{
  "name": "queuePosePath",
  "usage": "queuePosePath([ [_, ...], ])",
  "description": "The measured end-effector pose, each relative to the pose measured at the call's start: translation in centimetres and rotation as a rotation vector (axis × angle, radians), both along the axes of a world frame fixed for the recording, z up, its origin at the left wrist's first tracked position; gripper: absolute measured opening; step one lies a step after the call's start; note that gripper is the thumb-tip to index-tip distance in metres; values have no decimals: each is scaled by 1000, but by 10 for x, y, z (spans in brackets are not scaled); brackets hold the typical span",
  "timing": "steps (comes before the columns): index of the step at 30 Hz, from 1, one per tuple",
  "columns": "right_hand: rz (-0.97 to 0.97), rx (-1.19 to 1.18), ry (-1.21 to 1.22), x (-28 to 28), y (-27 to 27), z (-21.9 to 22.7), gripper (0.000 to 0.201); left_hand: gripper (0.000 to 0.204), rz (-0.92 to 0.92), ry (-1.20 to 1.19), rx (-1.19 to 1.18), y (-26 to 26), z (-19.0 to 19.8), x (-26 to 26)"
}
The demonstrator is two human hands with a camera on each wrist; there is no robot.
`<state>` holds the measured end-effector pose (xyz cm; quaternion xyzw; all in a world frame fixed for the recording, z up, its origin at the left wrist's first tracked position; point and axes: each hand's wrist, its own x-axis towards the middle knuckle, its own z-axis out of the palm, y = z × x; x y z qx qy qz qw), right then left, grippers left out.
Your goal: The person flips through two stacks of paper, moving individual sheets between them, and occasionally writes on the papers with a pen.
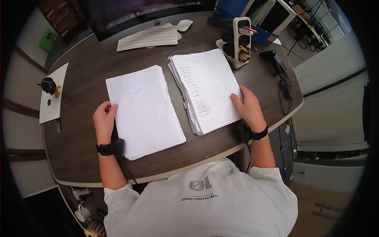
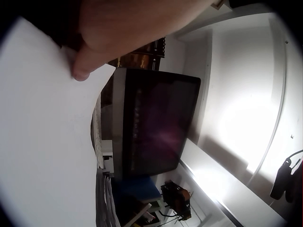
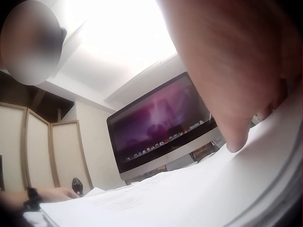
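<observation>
Two stacks of paper lie side by side on the desk in the head view. The left stack [image 1: 144, 114] has a nearly blank top sheet; my left hand [image 1: 104, 123] holds its left edge, thumb on top and fingers curled at the side. Handwritten lines and a reddish scribble mark the right stack [image 1: 215, 87]. My right hand [image 1: 250, 110] grips its right edge, thumb resting on the top sheet. In the left wrist view the thumb of my left hand [image 2: 123, 35] presses on white paper [image 2: 42, 123]. The right wrist view shows my right hand [image 3: 232, 71] on the paper [image 3: 189, 194], some fingers hidden.
A keyboard [image 1: 148, 38], a mouse [image 1: 184, 25] and a monitor [image 1: 138, 15] are at the back. The pen holder [image 1: 241, 43] stands behind the right stack, and a black scanner [image 1: 272, 61] lies right of it. A white board [image 1: 53, 94] lies at the far left.
</observation>
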<state>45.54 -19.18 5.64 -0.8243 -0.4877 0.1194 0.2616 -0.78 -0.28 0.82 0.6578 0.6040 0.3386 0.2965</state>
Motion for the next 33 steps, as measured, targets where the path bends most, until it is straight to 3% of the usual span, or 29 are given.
queuePosePath([
  [5,-9,28,-14,-3,-4,-3,56,23,40,37,29,-4,12,4],
  [7,8,274,-357,-7,-4,0,45,22,34,-49,35,1,4,0],
  [8,7,275,-354,-12,-5,5,45,22,34,-46,36,3,1,-3],
  [10,103,420,-133,-40,-2,30,37,18,-82,-351,41,8,-2,-8],
  [11,94,424,-132,-54,-4,36,37,18,-90,-349,44,8,-1,-8],
  [13,284,279,258,-82,-8,41,34,14,-117,-670,5,5,0,-9],
  [15,442,220,406,-107,-5,33,42,17,-164,-767,-12,6,-5,-15],
  [17,467,183,521,-138,-2,25,53,19,-145,-955,-1,4,1,-12],
  [18,533,177,531,-148,-1,23,63,21,-170,-937,-14,4,0,-15],
  [22,564,140,704,-162,-4,15,41,17,-230,-972,-36,-1,1,-10],
  [24,411,109,805,-154,-6,16,22,15,-333,-1028,-140,-2,2,-9],
  [25,409,106,799,-147,-7,16,22,15,-333,-1035,-142,-2,5,-8],
  [28,175,178,764,-112,-10,19,17,8,-377,-984,-275,-3,8,-8],
  [30,55,308,752,-75,-8,18,19,14,-124,-521,-174,2,6,-4],
  [31,-6,383,752,-53,-5,15,20,14,-117,-526,-176,4,1,-4],
  [33,-57,376,798,0,-2,8,25,28,-18,-9,67,6,-9,-4],
])
